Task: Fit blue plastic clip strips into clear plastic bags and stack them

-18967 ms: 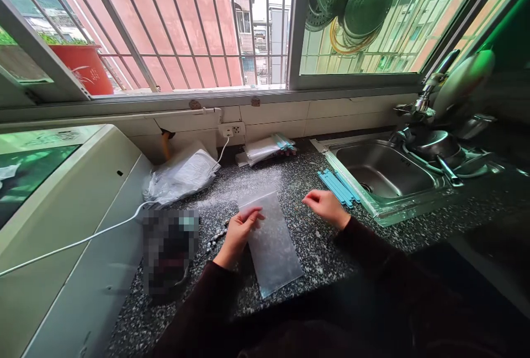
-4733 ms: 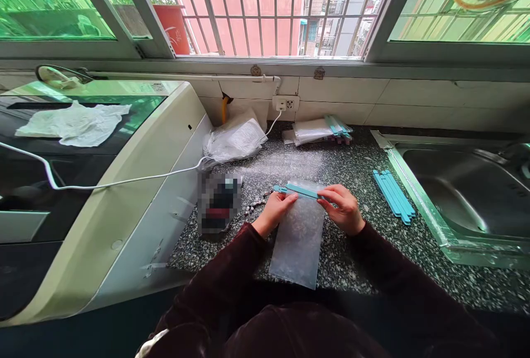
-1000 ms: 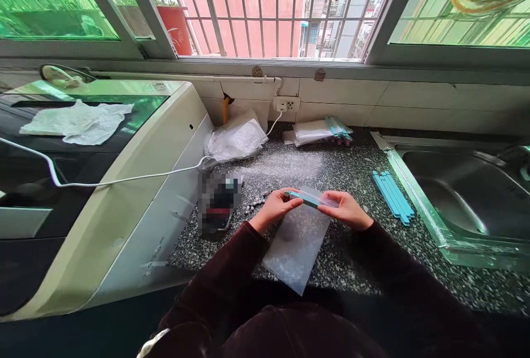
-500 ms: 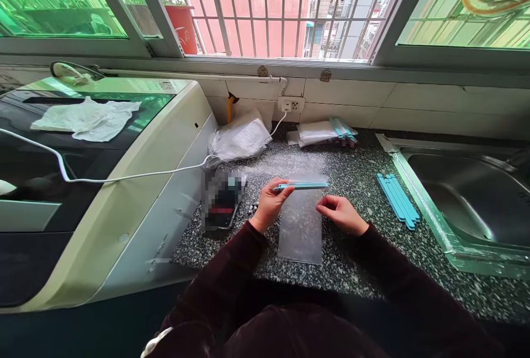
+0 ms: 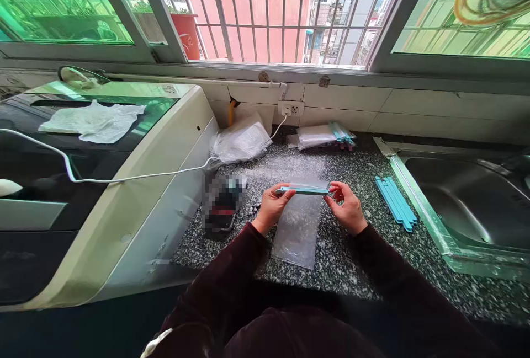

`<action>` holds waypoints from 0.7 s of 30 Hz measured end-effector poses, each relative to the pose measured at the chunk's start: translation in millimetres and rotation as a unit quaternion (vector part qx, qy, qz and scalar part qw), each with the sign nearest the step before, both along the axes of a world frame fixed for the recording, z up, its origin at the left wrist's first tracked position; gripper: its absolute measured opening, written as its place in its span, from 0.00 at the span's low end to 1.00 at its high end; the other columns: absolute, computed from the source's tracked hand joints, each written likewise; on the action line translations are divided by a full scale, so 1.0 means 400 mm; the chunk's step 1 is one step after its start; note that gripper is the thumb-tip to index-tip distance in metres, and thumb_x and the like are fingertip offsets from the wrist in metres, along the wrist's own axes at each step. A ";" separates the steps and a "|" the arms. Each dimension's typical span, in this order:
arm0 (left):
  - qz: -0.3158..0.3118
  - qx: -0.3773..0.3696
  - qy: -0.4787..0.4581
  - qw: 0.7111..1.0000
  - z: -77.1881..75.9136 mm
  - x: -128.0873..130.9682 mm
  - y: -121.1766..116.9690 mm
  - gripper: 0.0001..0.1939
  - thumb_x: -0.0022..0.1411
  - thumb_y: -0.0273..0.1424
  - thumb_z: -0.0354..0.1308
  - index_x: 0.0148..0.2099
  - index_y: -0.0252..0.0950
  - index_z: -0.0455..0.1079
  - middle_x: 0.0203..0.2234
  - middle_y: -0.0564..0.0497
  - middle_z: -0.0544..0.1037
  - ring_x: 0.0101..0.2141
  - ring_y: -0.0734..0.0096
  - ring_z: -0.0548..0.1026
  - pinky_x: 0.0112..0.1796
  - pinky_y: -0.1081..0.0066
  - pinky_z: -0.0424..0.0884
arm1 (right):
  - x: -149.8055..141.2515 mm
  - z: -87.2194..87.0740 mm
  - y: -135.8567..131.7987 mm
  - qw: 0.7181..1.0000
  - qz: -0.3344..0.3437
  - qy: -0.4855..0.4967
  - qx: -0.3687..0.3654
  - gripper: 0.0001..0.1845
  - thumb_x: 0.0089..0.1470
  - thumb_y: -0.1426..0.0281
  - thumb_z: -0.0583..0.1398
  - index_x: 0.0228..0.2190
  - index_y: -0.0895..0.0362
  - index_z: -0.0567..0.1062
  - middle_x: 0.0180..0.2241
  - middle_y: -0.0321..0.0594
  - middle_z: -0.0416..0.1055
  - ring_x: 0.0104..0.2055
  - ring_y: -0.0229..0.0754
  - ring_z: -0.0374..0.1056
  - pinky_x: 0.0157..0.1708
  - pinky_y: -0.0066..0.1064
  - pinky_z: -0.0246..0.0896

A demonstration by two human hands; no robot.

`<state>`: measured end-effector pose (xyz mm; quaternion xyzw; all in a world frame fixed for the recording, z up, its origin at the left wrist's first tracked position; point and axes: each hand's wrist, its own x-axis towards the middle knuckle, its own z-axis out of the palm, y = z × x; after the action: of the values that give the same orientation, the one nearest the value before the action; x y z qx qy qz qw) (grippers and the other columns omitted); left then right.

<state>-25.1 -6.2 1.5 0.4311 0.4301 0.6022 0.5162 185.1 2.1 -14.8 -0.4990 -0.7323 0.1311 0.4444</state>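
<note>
A light-blue bag sealing clip (image 5: 307,190) lies crosswise over a clear plastic bag (image 5: 297,236) near the bag's upper end, and the bag hangs down from it toward the counter. My left hand (image 5: 271,207) pinches the clip's left end between thumb and fingers. At the opposite end, my right hand (image 5: 346,208) has its thumb and fingertips closed on the clip's right tip. A short strip of the bag shows above the clip. Off to the right, several more blue bag clips (image 5: 396,202) rest side by side on the speckled counter (image 5: 348,261).
A metal sink (image 5: 464,209) is set in at the right. On the left stand a blurred phone (image 5: 223,203) and a washing machine (image 5: 165,192) with a white cable (image 5: 136,178). Bundled plastic bags (image 5: 242,140) and packaged clips (image 5: 321,134) lie along the wall.
My right hand has moved up from beside the bag and taken hold of the clip's right end. The bag's lower end has swung slightly left.
</note>
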 end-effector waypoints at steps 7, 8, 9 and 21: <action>0.021 -0.012 -0.043 0.999 -0.009 0.006 0.008 0.22 0.34 0.45 0.68 0.26 0.33 0.71 0.15 0.56 0.72 0.19 0.78 0.67 0.24 0.75 0.62 | 0.003 0.014 -0.004 0.968 0.020 -0.157 0.195 0.07 0.54 0.70 0.56 0.36 0.56 0.72 0.33 0.42 0.73 0.36 0.42 0.66 0.36 0.33 0.64; 0.019 -0.015 -0.045 0.999 -0.011 0.006 0.010 0.22 0.35 0.46 0.67 0.26 0.33 0.71 0.15 0.56 0.72 0.19 0.78 0.67 0.24 0.75 0.62 | 0.002 0.018 -0.006 0.961 0.019 -0.182 0.209 0.07 0.54 0.70 0.56 0.36 0.57 0.72 0.32 0.42 0.73 0.36 0.42 0.66 0.36 0.33 0.63; 0.016 -0.019 -0.048 0.999 -0.013 0.007 0.011 0.22 0.35 0.46 0.67 0.26 0.33 0.70 0.14 0.56 0.72 0.18 0.77 0.67 0.23 0.75 0.62 | 0.001 0.022 -0.008 0.953 0.019 -0.205 0.221 0.08 0.55 0.71 0.56 0.36 0.57 0.73 0.32 0.42 0.73 0.35 0.42 0.66 0.37 0.32 0.63; -0.145 -0.121 -0.017 0.982 -0.024 0.020 -0.014 0.28 0.38 0.49 0.65 0.34 0.30 0.70 0.26 0.46 0.78 0.19 0.74 0.72 0.21 0.74 0.63 | 0.022 0.056 -0.008 0.901 0.026 -0.359 0.243 0.11 0.56 0.69 0.54 0.32 0.59 0.75 0.28 0.41 0.73 0.32 0.40 0.62 0.35 0.30 0.52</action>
<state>-17.0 -11.8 -8.2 0.4127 0.4236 0.4720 0.6538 193.9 -1.1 7.4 -0.3699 -0.8639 -0.2277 0.2548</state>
